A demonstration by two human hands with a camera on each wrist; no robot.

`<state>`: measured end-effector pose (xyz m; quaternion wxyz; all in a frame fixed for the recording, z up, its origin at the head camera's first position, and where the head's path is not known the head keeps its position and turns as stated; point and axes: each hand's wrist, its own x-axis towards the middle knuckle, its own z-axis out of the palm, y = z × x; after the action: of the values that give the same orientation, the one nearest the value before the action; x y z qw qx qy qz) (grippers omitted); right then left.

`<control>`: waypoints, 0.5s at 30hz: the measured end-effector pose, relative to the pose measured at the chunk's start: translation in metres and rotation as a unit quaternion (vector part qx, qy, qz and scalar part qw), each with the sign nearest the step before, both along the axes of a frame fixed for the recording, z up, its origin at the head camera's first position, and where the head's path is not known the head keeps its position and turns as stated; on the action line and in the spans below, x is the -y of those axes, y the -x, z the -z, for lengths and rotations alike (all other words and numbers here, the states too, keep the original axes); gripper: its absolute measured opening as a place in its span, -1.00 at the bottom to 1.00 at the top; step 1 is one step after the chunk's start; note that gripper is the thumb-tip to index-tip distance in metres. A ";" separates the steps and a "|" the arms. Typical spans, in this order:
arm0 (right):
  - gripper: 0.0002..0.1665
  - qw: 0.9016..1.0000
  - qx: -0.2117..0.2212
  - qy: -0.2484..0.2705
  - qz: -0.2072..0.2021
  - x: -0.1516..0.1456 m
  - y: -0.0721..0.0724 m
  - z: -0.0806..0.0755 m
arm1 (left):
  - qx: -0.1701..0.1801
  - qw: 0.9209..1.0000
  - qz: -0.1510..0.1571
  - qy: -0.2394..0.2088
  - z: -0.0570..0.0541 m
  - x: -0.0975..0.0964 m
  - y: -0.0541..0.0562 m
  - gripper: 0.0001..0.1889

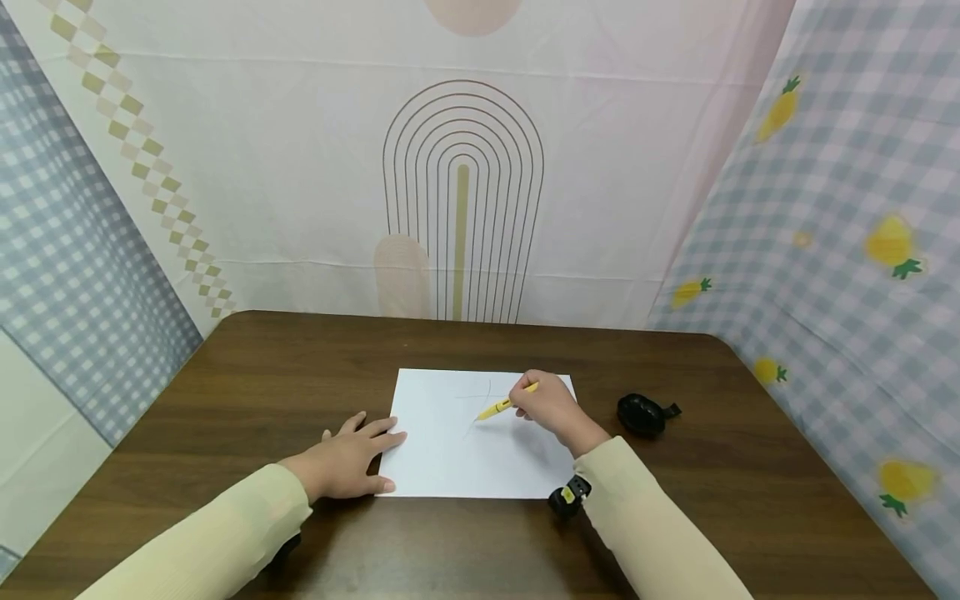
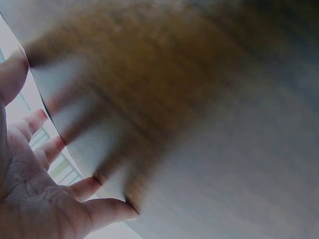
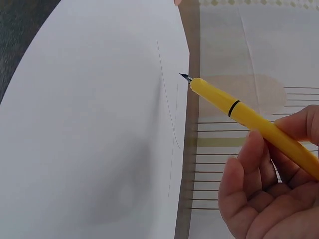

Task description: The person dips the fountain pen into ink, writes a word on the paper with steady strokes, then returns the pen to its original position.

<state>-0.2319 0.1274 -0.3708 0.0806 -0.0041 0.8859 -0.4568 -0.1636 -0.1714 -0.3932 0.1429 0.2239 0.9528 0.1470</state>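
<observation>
Yellow pen point(image 1: 493, 410) slants over the middle of the white sheet point(image 1: 450, 467), and I can't tell whether its tip touches. I see the right hand point(image 1: 552, 407) pinching it between thumb and fingers. Thin lines point(image 1: 489, 389) mark the sheet's far part. At its left edge the left hand point(image 1: 345, 460) rests, fingers spread. Farther right, on the brown table point(image 1: 322, 358), lies a black object point(image 1: 641, 415).
</observation>
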 end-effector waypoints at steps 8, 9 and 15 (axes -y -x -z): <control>-0.90 1.000 0.003 0.001 0.013 -0.003 0.003 0.002 | -0.001 1.000 -0.007 0.007 0.001 0.001 0.001 -0.27; -0.90 1.000 0.004 0.001 0.016 -0.003 0.003 0.002 | -0.002 1.000 -0.007 0.007 0.002 0.001 0.001 -0.27; -0.89 1.000 0.001 0.004 0.029 -0.006 0.006 0.004 | -0.004 1.000 -0.005 0.006 0.003 0.001 0.001 -0.27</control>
<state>-0.2378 0.1338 -0.3748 0.0684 0.0216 0.8838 -0.4623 -0.1647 -0.1723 -0.3958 0.1402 0.2192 0.9552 0.1412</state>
